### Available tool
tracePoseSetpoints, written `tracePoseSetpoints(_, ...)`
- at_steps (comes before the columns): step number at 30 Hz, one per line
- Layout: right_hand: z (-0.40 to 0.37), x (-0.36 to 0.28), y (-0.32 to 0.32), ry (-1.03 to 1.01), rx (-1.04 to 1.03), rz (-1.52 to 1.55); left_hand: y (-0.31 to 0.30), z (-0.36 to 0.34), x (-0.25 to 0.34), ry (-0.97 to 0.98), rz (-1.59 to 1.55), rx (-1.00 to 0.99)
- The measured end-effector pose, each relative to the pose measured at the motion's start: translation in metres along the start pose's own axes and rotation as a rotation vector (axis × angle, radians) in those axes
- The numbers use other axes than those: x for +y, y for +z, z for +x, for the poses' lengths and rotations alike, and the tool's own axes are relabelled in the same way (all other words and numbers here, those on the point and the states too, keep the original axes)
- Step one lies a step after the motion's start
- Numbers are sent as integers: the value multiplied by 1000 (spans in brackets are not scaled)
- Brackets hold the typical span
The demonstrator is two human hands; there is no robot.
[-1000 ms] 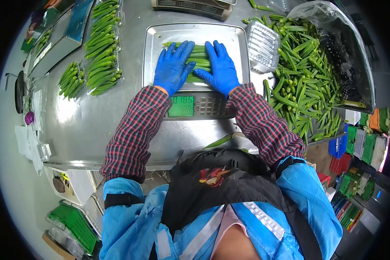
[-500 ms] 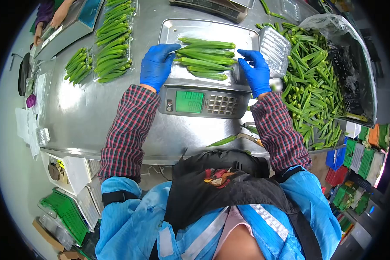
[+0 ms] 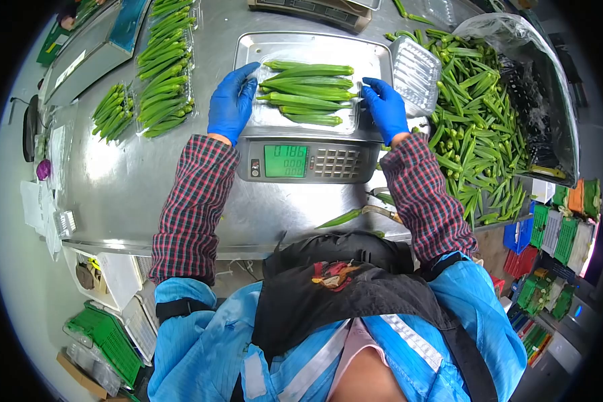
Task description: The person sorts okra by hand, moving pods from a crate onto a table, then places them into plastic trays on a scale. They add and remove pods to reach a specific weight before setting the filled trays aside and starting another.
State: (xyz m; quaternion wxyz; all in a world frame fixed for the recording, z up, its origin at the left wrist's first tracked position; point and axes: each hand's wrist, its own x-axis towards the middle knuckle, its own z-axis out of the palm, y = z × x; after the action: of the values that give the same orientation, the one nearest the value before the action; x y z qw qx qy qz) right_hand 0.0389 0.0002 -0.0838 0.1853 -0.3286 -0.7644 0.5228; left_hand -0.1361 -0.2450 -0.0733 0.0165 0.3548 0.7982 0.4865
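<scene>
**Okra row (image 3: 308, 86) uncovered between two gloved grips**

A second ago both palms lay flat over the pods; now they are off them and well apart, so the whole row shows. The left grip (image 3: 230, 107) is at the row's left end, fingertips beside the stems. The right grip (image 3: 386, 112) is at the opposite end, fingers bent toward the edge of what looks like a clear tray (image 3: 350, 115) under the pods. Whether either one pinches that edge or only touches it, I cannot tell.

The okra row lies side by side across the metal pan (image 3: 315, 43) of a scale, whose green display (image 3: 286, 161) is lit. Just right of the pan are clear containers (image 3: 415, 74), and beyond them a large heap of loose okra (image 3: 476, 114). Filled trays of okra (image 3: 164, 87) line the left of the desk (image 3: 161, 194). Near the front edge, a single pod (image 3: 338, 218) lies beside a curved tool (image 3: 382, 213).
</scene>
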Motion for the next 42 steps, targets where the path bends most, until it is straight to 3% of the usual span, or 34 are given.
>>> tracePoseSetpoints(1, 2, 9, -1, 125, -57, 42, 1, -5, -2, -207, -155, -44)
tracePoseSetpoints(3, 5, -6, -2, 205, -84, 91, 8, -1, -14, -226, -282, -80)
tracePoseSetpoints(5, 8, -11, -3, 380, -202, 212, 7, 0, -13, -380, -432, -110)
tracePoseSetpoints(6, 6, -17, -2, 327, -180, 172, 4, 3, -12, -422, -454, -148)
tracePoseSetpoints(9, 7, -26, 4, 215, -140, 126, -18, 5, 13, -466, -600, -97)
tracePoseSetpoints(13, 21, -73, 33, 280, -154, 313, -66, 9, -4, -435, -792, -30)
tracePoseSetpoints(16, 46, -109, 69, 310, -303, 395, -102, -7, -20, -312, -874, 284)
tracePoseSetpoints(20, 92, -150, 145, 218, -384, 352, -145, -56, -92, -189, -241, 748)
tracePoseSetpoints(22, 132, -152, 188, 169, -417, 325, -156, -85, -130, -324, -98, 825)
tracePoseSetpoints(24, 163, -157, 238, 134, -342, 300, -158, -113, -163, -360, 53, 784)
tracePoseSetpoints(27, 208, -151, 310, 116, -315, 312, -146, -132, -182, -456, 11, 792)
tracePoseSetpoints(31, 239, -137, 380, 81, -262, 321, -149, -126, -176, -519, 42, 708)
tracePoseSetpoints(35, 259, -112, 413, 142, -317, 283, -148, -127, -180, -563, 40, 693)
tracePoseSetpoints(40, 257, -117, 408, 197, -282, 281, -146, -129, -182, -509, 62, 702)
tracePoseSetpoints(42, 252, -125, 402, 217, -272, 244, -148, -127, -178, -570, 30, 677)
